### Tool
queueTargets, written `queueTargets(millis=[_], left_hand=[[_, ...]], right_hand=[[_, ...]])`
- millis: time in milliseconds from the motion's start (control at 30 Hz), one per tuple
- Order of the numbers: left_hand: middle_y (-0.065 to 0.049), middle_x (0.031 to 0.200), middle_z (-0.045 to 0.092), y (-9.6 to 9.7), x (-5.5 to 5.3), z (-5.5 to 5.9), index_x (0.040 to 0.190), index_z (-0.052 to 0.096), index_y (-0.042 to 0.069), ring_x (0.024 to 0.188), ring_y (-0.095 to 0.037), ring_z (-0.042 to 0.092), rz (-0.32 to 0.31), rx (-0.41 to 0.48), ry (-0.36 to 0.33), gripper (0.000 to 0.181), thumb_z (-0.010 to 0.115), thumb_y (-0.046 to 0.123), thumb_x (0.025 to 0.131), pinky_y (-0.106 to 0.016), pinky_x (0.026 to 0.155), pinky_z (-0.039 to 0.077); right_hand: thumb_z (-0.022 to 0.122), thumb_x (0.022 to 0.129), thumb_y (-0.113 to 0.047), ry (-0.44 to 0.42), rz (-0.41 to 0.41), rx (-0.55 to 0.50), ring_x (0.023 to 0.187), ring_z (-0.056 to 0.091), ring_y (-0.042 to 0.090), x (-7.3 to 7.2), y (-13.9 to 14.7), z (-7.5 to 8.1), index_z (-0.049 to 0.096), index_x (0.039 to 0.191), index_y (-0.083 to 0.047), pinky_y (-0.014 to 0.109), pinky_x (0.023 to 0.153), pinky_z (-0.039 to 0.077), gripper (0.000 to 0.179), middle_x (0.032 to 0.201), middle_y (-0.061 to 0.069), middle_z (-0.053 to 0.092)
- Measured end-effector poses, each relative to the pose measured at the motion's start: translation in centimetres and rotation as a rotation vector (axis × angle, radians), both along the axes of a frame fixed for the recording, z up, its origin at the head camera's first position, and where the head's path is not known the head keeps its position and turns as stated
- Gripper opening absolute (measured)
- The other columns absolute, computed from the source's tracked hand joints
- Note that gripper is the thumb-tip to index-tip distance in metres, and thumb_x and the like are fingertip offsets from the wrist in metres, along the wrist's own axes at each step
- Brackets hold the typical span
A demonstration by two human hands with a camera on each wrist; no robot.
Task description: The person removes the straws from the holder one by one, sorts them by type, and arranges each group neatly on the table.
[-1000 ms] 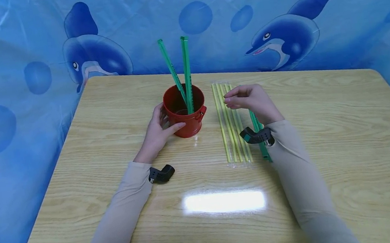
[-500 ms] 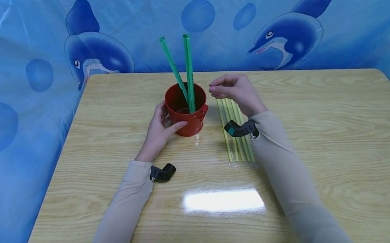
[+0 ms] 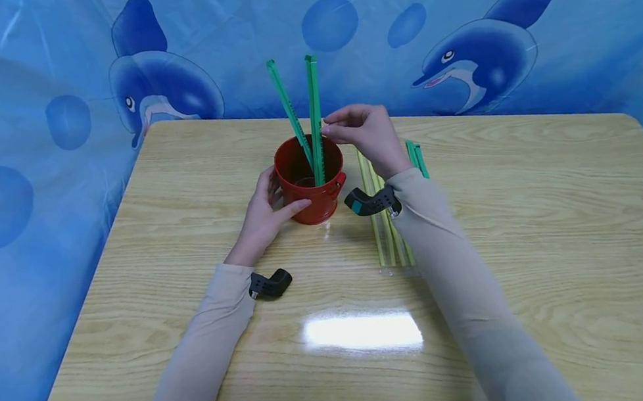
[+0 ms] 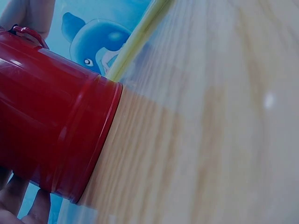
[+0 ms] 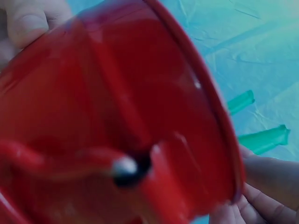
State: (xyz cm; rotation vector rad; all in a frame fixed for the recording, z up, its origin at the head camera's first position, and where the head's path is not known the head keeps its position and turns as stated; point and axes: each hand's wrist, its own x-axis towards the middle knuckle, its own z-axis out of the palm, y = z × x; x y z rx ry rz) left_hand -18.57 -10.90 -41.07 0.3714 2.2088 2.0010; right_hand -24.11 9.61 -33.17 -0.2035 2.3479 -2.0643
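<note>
A red bucket with a handle stands on the table, and two visible green wrapped straws rise from it, one leaning left. My left hand grips the bucket's left side, thumb in front, fingers behind. Above the right of the rim, my right hand brings thumb and forefinger right to the side of the upright straw. In the right wrist view the bucket covers much of the frame, with the right fingers beside its rim and green straw ends beyond.
Yellow straws in clear wrappers lie in a row right of the bucket, partly under the right forearm. More green straws lie beside them. A blue dolphin-print sheet hangs behind the wooden table.
My right hand has moved left from above the yellow straws to the green straws in the bucket. My left hand keeps its grip on the bucket.
</note>
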Motion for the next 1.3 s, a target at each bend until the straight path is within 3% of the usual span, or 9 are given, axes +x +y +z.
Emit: queueTargets(millis=[500, 1067, 1300], left_hand=[[-0.005, 0.146, 0.036, 0.01, -0.07, 0.13, 0.146, 0.025, 0.01, 0.135, -0.018, 0.032, 0.002, -0.004, -0.005, 0.075, 0.071, 0.014, 0.086, -0.034, 0.11, 0.03], [-0.005, 0.147, 0.036, -0.06, -0.11, 0.05, 0.146, 0.025, 0.01, 0.136, -0.017, 0.032, -0.002, 0.012, -0.011, 0.076, 0.071, 0.012, 0.085, -0.033, 0.11, 0.03], [-0.005, 0.147, 0.035, -0.08, -0.16, 0.0, 0.146, 0.024, 0.01, 0.136, -0.018, 0.031, -0.008, 0.026, -0.009, 0.076, 0.07, 0.011, 0.086, -0.034, 0.11, 0.029]], right_hand=[[0.071, 0.084, -0.006, 0.041, -0.055, 0.034, 0.079, 0.066, 0.02, -0.41, -0.95, -0.07, 0.069, 0.095, 0.005, 0.031, 0.078, 0.055, 0.016, 0.085, 0.009, 0.068], [0.07, 0.083, -0.004, 0.061, -0.067, -0.01, 0.084, 0.064, 0.025, 0.0, -0.46, 0.42, 0.069, 0.094, 0.006, 0.033, 0.08, 0.055, 0.015, 0.085, 0.008, 0.066], [0.069, 0.084, 0.0, 0.111, -0.074, -0.029, 0.078, 0.065, 0.02, 0.35, -0.16, 0.72, 0.069, 0.092, 0.007, 0.034, 0.08, 0.054, 0.011, 0.082, 0.009, 0.067]])
